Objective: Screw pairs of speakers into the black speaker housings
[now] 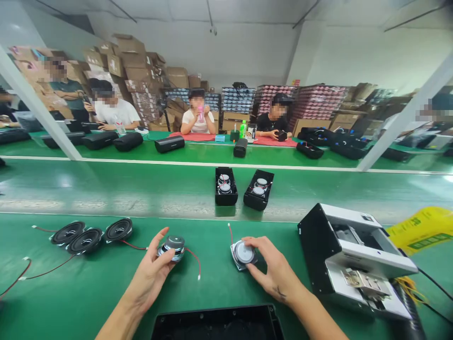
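Observation:
My left hand (151,271) grips a small round speaker driver (174,247), magnet side up, with a red wire trailing to the right. My right hand (272,268) closes its fingers round a second speaker driver (243,254) lying on the green bench, its red wire running up to the left. A black plastic housing (219,323) lies at the near edge, between my forearms.
Three black speaker cones (85,234) with red wires lie at the left. A black-and-white machine (354,257) stands at the right beside a yellow bag (423,226). Two open black housings (242,189) sit on the conveyor. Several people sit opposite among cardboard boxes.

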A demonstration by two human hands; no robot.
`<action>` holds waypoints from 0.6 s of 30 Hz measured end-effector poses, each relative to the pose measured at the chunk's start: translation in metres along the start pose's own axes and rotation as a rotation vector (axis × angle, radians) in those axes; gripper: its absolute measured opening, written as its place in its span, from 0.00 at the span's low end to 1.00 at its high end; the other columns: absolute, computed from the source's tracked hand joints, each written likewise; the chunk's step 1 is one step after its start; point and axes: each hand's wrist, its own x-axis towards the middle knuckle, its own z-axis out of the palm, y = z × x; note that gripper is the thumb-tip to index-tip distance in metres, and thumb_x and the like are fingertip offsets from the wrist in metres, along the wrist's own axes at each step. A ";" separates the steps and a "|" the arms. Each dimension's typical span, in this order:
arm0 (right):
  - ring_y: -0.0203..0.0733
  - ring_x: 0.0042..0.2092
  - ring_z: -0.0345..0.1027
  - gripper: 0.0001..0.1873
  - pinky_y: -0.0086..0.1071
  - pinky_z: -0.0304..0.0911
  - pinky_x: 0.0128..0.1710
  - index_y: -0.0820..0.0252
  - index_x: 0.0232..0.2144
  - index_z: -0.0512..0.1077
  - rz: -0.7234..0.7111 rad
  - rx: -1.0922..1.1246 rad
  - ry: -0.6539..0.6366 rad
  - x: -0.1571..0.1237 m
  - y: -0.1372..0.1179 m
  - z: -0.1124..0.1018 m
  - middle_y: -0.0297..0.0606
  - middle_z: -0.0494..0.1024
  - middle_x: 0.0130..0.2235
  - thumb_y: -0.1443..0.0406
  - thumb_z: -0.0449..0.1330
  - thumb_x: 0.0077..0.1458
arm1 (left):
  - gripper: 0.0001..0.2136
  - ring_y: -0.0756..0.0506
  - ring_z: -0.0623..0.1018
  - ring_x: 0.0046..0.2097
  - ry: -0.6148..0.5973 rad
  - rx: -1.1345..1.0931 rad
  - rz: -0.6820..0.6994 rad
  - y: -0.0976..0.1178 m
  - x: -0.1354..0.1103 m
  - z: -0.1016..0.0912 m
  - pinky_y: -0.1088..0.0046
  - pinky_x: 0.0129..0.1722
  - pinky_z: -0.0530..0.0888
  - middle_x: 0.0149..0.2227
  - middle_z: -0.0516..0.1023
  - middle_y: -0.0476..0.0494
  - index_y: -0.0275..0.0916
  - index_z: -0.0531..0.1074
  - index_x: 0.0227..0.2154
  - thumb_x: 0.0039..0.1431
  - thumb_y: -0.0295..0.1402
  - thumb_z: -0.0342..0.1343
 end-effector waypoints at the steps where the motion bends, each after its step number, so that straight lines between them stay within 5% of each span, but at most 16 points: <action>1: 0.55 0.60 0.74 0.21 0.54 0.68 0.64 0.53 0.55 0.76 -0.010 -0.028 -0.040 0.000 -0.001 -0.002 0.46 0.81 0.59 0.67 0.63 0.58 | 0.49 0.41 0.84 0.51 -0.005 0.055 0.023 -0.004 0.001 -0.002 0.65 0.52 0.83 0.52 0.85 0.42 0.48 0.65 0.70 0.46 0.54 0.77; 5: 0.56 0.59 0.74 0.26 0.57 0.69 0.63 0.55 0.63 0.73 0.028 -0.124 -0.136 -0.001 -0.004 -0.006 0.49 0.79 0.59 0.68 0.60 0.65 | 0.36 0.38 0.85 0.55 -0.019 0.365 0.163 -0.011 0.004 -0.008 0.61 0.59 0.80 0.56 0.84 0.41 0.45 0.75 0.63 0.53 0.53 0.73; 12: 0.56 0.57 0.76 0.30 0.58 0.72 0.59 0.54 0.68 0.72 0.111 -0.194 -0.215 -0.006 -0.016 -0.007 0.48 0.76 0.61 0.64 0.63 0.65 | 0.26 0.28 0.77 0.64 -0.038 0.902 0.403 -0.003 -0.005 -0.023 0.36 0.70 0.68 0.57 0.84 0.40 0.48 0.82 0.54 0.52 0.46 0.71; 18: 0.47 0.43 0.73 0.22 0.47 0.74 0.48 0.53 0.60 0.75 0.135 -0.152 -0.163 -0.002 -0.025 -0.016 0.43 0.77 0.57 0.61 0.62 0.65 | 0.18 0.34 0.83 0.57 -0.106 1.087 0.457 0.009 -0.009 -0.024 0.43 0.64 0.78 0.55 0.85 0.44 0.49 0.83 0.50 0.60 0.46 0.64</action>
